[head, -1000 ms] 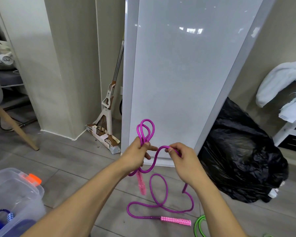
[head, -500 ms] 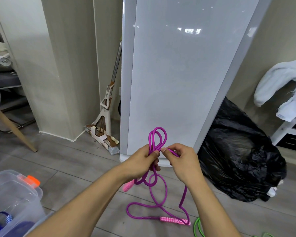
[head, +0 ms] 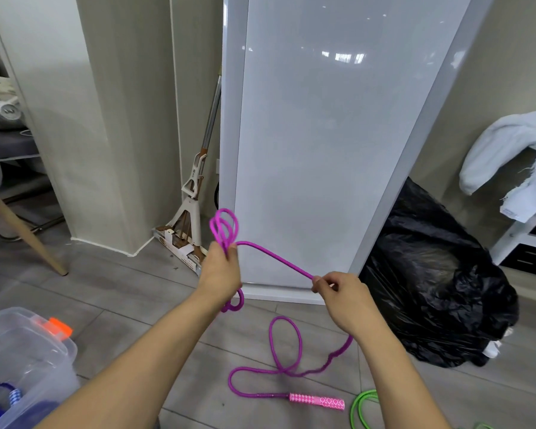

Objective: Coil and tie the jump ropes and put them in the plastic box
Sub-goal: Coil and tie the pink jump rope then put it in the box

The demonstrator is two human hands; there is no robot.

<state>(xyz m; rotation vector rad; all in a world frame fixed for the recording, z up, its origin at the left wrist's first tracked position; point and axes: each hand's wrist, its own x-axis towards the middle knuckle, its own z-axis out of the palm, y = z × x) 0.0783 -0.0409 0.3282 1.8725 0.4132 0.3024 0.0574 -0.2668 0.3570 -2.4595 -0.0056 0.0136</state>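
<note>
While gripping the purple jump rope's (head: 273,258) coiled loops in the left hand (head: 220,270), pinching its taut strand in the right hand (head: 342,297) (thumb against forefinger); trailing down across the floor (head: 136,305) to a pink handle (head: 317,401), well apart from the plastic box (head: 28,345)

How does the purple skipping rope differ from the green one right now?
The purple rope is partly looped in the left hand, a strand pinched by the right hand; the green rope lies untouched on the floor. The purple rope's pink handle shows; the green rope is mostly cut off at the frame edge. Both trail on the floor.
</note>
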